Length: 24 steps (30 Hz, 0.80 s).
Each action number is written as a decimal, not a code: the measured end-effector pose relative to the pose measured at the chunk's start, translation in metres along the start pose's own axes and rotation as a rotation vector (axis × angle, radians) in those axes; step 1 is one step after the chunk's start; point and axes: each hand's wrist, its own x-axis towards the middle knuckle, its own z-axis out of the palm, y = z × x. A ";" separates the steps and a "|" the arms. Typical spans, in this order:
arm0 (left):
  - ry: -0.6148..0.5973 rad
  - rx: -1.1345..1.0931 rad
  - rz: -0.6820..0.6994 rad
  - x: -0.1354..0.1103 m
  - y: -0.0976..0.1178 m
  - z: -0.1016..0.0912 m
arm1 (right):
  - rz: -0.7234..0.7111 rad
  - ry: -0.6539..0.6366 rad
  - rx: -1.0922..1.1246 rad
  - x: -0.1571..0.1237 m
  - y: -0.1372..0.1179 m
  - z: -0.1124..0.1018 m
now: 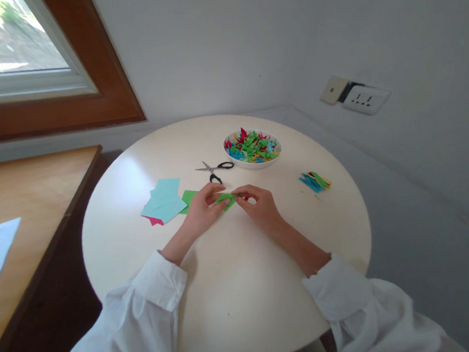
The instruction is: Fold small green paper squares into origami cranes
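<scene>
A small green folded paper piece [227, 199] lies between my two hands near the middle of a round cream table [228, 286]. My left hand [203, 206] pinches its left end with closed fingers. My right hand [260, 204] pinches its right end, fingers also curled. Both wrists come out of white sleeves at the near edge. Just left of my left hand lie light blue paper sheets [163, 201] over a green sheet [189, 197] and a pink one [153, 221].
Black-handled scissors [214, 169] lie behind my hands. A white bowl [252, 148] full of several coloured folded paper pieces stands at the back. A small pile of coloured paper strips [315, 181] sits right. A wooden desk [24, 216] stands left under a window.
</scene>
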 end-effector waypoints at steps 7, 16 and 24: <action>0.004 0.107 0.070 -0.001 0.001 0.001 | 0.011 0.011 0.060 0.000 0.001 0.001; 0.032 0.128 0.065 -0.002 -0.002 0.002 | -0.017 0.002 0.000 -0.001 -0.001 0.000; 0.087 0.131 0.023 -0.001 0.002 0.000 | 0.015 -0.030 0.046 -0.001 0.000 0.002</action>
